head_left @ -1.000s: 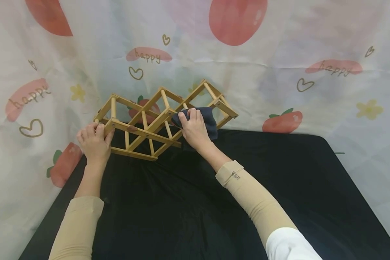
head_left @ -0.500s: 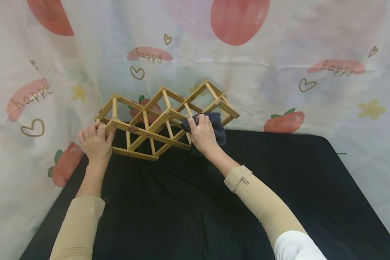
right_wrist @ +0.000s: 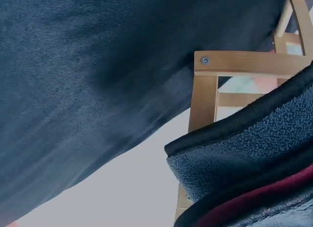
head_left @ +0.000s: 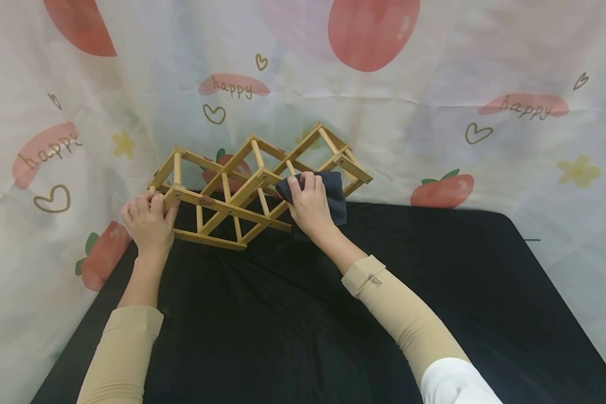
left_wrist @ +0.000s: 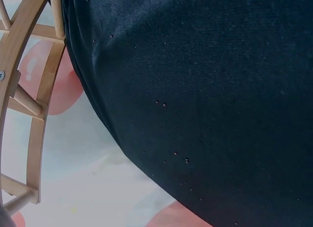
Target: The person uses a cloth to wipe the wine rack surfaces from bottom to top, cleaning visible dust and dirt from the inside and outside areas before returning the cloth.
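A foldable wooden lattice rack (head_left: 229,211), like a wine rack, stands tilted at the back of the table with its right end higher. My left hand (head_left: 148,220) grips its left end, fingers over the corner dowel. With my right hand (head_left: 310,207) I hold a dark blue-grey cloth (head_left: 335,193) against the rack's right-hand part, covering some of its slats and dowels. In the right wrist view the bunched cloth (right_wrist: 230,163) shows fleecy pile, dark edging and a red strip, overlapping the wooden slats (right_wrist: 249,63). The left wrist view catches the rack's side slats (left_wrist: 36,144).
Black fabric covers the table (head_left: 262,314). A pale curtain (head_left: 409,129) printed with fruit, hearts and "happy" hangs close behind the rack and round both sides. Small specks (left_wrist: 164,105) dot the dark fabric in the left wrist view.
My right hand slid the cloth right and slightly down along the rack, then a little back to the left and up. The left hand and the rack stayed nearly still.
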Demonstrator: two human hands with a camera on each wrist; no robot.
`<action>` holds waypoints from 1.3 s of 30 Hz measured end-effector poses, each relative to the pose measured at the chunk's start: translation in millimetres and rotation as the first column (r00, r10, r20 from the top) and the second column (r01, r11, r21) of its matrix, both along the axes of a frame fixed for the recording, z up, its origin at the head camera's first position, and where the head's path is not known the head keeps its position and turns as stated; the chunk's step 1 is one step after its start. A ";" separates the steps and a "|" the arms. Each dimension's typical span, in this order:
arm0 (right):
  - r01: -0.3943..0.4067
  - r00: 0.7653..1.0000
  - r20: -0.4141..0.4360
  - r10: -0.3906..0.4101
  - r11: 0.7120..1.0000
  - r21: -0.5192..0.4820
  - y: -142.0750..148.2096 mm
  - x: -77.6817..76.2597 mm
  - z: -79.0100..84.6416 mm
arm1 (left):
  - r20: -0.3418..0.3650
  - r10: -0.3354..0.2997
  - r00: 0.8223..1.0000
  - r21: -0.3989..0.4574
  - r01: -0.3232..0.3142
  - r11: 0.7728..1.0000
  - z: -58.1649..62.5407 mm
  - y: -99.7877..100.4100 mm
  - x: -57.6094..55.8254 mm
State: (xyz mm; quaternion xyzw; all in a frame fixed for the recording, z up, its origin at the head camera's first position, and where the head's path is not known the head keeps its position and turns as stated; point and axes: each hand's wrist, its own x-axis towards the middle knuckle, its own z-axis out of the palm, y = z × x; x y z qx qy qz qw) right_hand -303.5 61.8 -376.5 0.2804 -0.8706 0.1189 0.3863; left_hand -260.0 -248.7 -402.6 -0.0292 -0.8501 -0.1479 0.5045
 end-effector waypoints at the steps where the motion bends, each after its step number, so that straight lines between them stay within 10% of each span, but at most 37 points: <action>1: -0.001 1.000 -0.004 0.001 1.000 -0.002 -0.7 -0.2 0.7 | -0.001 -0.002 1.000 0.002 0.002 1.000 -0.2 -0.3 0.0; 17: 0.128 0.991 -0.047 -0.125 0.989 0.072 -23.8 14.2 25.5 | 0.019 -0.003 1.000 -0.020 0.003 1.000 -0.7 -1.2 -1.4; 29: 0.240 0.964 0.085 -0.251 0.963 0.123 6.6 10.2 -2.0 | 0.010 -0.012 1.000 -0.018 0.012 1.000 -0.5 -1.8 -3.0; 39: 0.195 0.979 0.042 -0.199 0.978 0.079 -18.2 13.0 18.2 | 0.026 -0.017 1.000 -0.011 0.017 1.000 -0.3 -2.0 -1.3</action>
